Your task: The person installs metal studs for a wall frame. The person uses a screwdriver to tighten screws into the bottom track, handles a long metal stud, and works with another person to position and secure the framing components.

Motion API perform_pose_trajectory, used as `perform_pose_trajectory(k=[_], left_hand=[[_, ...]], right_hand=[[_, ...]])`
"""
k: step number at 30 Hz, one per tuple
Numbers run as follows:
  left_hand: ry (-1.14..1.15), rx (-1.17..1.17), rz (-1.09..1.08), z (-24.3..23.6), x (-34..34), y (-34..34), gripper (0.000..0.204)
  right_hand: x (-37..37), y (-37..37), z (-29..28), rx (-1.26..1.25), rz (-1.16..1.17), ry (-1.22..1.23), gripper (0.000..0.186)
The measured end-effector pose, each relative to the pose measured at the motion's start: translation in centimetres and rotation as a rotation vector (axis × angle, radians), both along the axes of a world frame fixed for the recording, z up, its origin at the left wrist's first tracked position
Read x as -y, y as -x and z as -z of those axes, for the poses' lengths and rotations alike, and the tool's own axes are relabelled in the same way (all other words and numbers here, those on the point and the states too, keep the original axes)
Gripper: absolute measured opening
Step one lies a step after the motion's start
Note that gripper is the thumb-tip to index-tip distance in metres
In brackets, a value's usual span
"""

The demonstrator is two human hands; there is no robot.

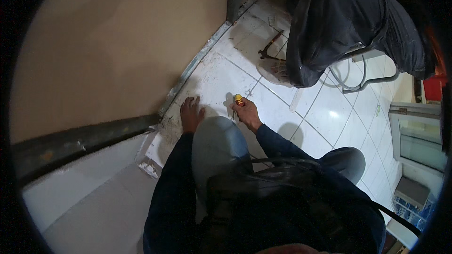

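A: First entry?
B: Tool (239, 99), one, yellow-and-red handle, centre of the frame. Yellow end stands clear of the fingers; working end too small to make out from here.
A: Held by?
B: Right hand (249, 114), one, bare. Fingers curled around the handle, pinching it near the thumb. Presumably held so closely because a slim handle needs steadying.
A: The other?
B: Left hand (190, 112), one, bare, left of centre. Fingers spread, nothing seen in them, lowered to the tiles (325, 108). Probably a prop, since the body leans forward over a bent knee (219, 138). How much weight it bears, I cannot tell.
A: Beside it?
B: Strip (195, 63), one, long, pale, running diagonally toward upper centre along the foot of the tan panel (117, 51). Seemingly set there as an edging. Grit (170, 129) lies near its lower end.
A: Upper right?
B: Co-worker (320, 33), one, dark trousers, apparently seated low; metal tubing (375, 80) beneath suggests a seat. Curved tool (272, 49), one, dark, lies by the co-worker's foot (274, 72), perhaps for easy reach; no hand on it.
A: Far right?
B: Glazed door (420, 143), one, pale surround.
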State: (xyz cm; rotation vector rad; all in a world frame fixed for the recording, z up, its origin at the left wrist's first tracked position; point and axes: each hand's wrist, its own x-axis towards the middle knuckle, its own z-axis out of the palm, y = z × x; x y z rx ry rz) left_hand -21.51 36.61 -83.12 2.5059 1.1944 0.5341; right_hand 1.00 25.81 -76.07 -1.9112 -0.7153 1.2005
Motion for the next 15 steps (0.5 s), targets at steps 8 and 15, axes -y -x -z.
perform_pose_trajectory(k=[8,15], left_hand=[[1.111,0.488,-0.216,-8.1,4.8,-5.6,0.028],[0.976,0.883,-0.505,-10.3,4.1,-0.8,0.027]], right_hand=[[-1.2,1.7,-2.2,0.229,-0.297,-0.117,0.039],[-3.5,6.0,-5.9,-0.032,-0.489,-0.185,0.04]])
